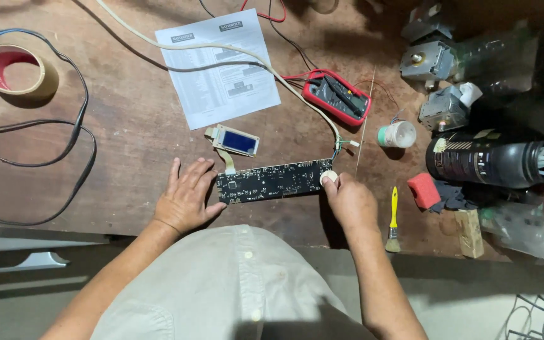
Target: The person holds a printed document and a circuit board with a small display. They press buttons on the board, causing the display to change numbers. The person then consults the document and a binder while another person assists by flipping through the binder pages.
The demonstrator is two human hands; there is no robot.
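Warm, dim overhead light, sharp centre, murky shadowed corners (slight wide-angle bending).

left hand flat beside circuit board, right hand pinching its end

On the brown table lie a tape roll far left, a printed sheet at the far middle, a red multimeter right of it, and a yellow-handled brush near right beside a red sponge.
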